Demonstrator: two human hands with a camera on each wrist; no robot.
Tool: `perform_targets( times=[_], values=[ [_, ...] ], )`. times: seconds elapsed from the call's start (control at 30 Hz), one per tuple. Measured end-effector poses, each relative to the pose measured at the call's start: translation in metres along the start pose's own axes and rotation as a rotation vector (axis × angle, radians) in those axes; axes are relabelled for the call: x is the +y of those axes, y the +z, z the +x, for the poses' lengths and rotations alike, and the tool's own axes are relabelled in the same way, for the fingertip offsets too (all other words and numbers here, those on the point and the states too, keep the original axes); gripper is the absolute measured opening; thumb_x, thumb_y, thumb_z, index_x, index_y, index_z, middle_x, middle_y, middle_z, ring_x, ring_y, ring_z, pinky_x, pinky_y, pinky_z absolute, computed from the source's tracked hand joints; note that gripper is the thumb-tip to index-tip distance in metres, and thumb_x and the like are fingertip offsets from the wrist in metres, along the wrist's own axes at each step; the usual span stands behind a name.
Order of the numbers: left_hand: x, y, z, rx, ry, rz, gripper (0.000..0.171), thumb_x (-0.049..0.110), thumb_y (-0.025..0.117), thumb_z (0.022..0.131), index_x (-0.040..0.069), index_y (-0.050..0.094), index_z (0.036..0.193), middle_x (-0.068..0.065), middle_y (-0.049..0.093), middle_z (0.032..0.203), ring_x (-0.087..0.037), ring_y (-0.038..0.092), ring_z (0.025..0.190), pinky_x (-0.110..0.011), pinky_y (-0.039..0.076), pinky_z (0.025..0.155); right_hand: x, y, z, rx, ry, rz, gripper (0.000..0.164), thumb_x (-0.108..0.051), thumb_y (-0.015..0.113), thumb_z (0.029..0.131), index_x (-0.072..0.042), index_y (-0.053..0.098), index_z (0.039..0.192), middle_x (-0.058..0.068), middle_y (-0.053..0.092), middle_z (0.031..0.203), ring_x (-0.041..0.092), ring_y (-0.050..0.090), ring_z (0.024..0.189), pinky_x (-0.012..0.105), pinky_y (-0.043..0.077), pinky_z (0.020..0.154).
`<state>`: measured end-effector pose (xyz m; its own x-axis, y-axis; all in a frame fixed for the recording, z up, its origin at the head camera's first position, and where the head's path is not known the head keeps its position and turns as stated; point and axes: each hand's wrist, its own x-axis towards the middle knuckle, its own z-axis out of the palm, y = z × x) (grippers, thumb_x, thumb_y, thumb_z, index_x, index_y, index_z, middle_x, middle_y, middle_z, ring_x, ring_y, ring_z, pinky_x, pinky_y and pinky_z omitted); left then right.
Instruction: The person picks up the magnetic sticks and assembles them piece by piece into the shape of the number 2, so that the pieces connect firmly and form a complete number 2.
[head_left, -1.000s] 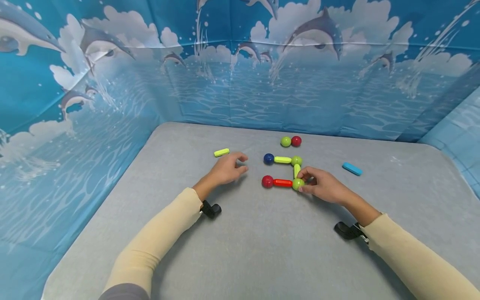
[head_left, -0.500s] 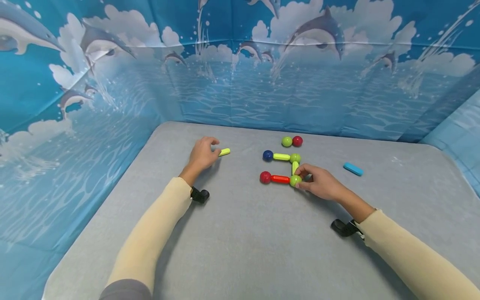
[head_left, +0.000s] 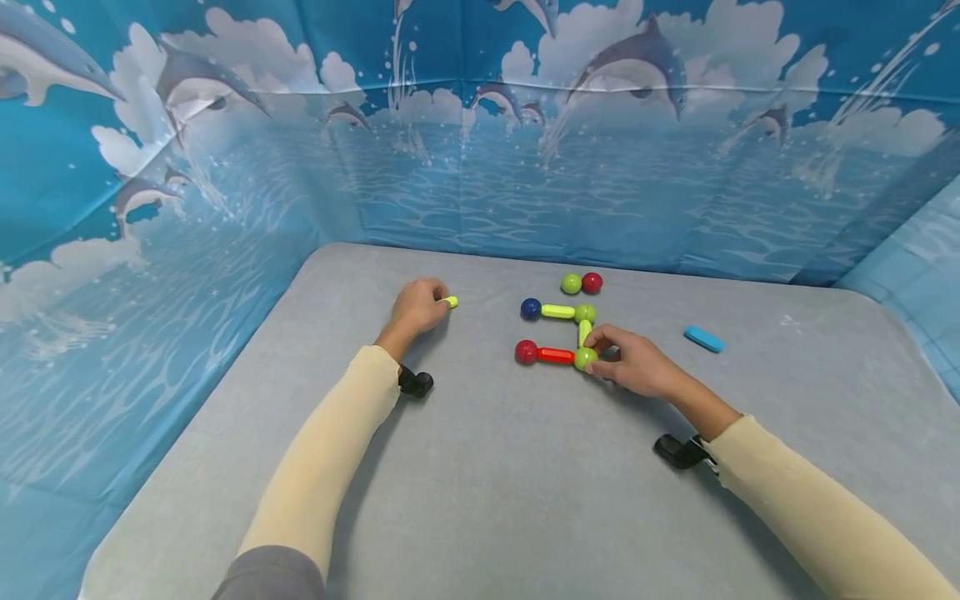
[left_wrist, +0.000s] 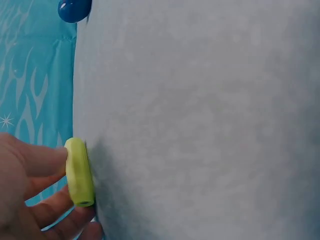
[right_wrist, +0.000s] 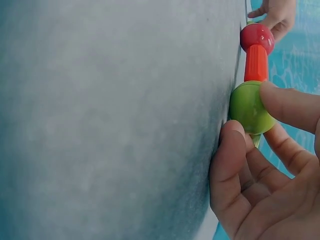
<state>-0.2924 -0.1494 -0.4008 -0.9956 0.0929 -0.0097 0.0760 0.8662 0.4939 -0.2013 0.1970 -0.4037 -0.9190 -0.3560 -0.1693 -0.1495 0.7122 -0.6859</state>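
My left hand (head_left: 420,307) pinches a short yellow-green stick (left_wrist: 79,172) between thumb and fingers, just over the table at the back left. With thumb and fingertips my right hand (head_left: 633,362) holds the near green ball (right_wrist: 250,107) of a joined ball-and-stick shape. From that ball a red stick (head_left: 556,356) runs left to a red ball (head_left: 527,352). Another yellow-green stick (head_left: 584,332) leads back to a second green ball (head_left: 585,313). A third yellow-green stick (head_left: 557,312) joins it to a dark blue ball (head_left: 531,309).
Behind the shape a loose green ball (head_left: 572,284) and a red ball (head_left: 592,283) lie side by side. To the right lies a blue stick (head_left: 703,339). A dolphin-print curtain (head_left: 480,183) hangs along the back and sides of the grey table (head_left: 480,483).
My left hand has gone left and back to the loose yellow-green stick and taken hold of it. The shape has shifted slightly left and back, with my right hand staying on its green ball.
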Motion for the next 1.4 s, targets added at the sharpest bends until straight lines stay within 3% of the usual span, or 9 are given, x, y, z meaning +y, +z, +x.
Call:
perform_targets(
  times=[0.17, 0.63, 1.13, 1.27, 1.4],
  values=[
    [-0.002, 0.002, -0.001, -0.012, -0.019, 0.015, 0.026, 0.01, 0.058, 0.094, 0.013, 0.07, 0.117, -0.01, 0.069, 0.12, -0.028, 0.062, 0.108, -0.043, 0.05, 0.095, 0.0, -0.001, 0.0, -0.025, -0.002, 0.044, 0.029, -0.013, 0.064, 0.096, -0.006, 0.053, 0.122, 0.019, 0.057, 0.118, 0.02, 0.058, 0.076, 0.031, 0.052, 0.062],
    [-0.002, 0.003, -0.003, 0.017, -0.014, 0.058, 0.022, 0.011, 0.063, 0.093, 0.013, 0.071, 0.113, -0.009, 0.07, 0.114, -0.028, 0.063, 0.106, -0.041, 0.052, 0.093, -0.001, -0.002, 0.0, -0.038, 0.002, 0.05, 0.029, -0.013, 0.063, 0.096, -0.007, 0.052, 0.122, 0.018, 0.056, 0.117, 0.02, 0.058, 0.075, 0.031, 0.051, 0.063],
    [-0.005, -0.003, -0.011, -0.073, 0.038, 0.037, 0.025, 0.014, 0.067, 0.092, 0.009, 0.068, 0.116, -0.013, 0.068, 0.115, -0.029, 0.063, 0.106, -0.043, 0.052, 0.094, -0.001, -0.001, -0.002, -0.042, -0.011, 0.065, 0.028, -0.012, 0.062, 0.097, -0.007, 0.051, 0.121, 0.018, 0.055, 0.116, 0.02, 0.056, 0.073, 0.031, 0.05, 0.061],
    [-0.004, -0.003, -0.02, -0.115, 0.092, -0.025, 0.026, 0.014, 0.069, 0.092, 0.009, 0.068, 0.118, -0.012, 0.069, 0.114, -0.027, 0.065, 0.103, -0.038, 0.054, 0.086, -0.001, -0.002, -0.002, -0.045, -0.01, 0.063, 0.027, -0.012, 0.062, 0.097, -0.007, 0.051, 0.121, 0.018, 0.055, 0.116, 0.02, 0.056, 0.074, 0.031, 0.05, 0.061],
    [0.001, -0.006, -0.036, -0.18, 0.156, -0.162, 0.028, 0.015, 0.067, 0.094, 0.01, 0.067, 0.122, -0.012, 0.069, 0.114, -0.025, 0.065, 0.103, -0.033, 0.055, 0.079, -0.002, -0.003, -0.003, -0.047, -0.008, 0.064, 0.027, -0.012, 0.062, 0.097, -0.007, 0.051, 0.122, 0.018, 0.055, 0.117, 0.02, 0.056, 0.075, 0.031, 0.05, 0.062]
  ],
)
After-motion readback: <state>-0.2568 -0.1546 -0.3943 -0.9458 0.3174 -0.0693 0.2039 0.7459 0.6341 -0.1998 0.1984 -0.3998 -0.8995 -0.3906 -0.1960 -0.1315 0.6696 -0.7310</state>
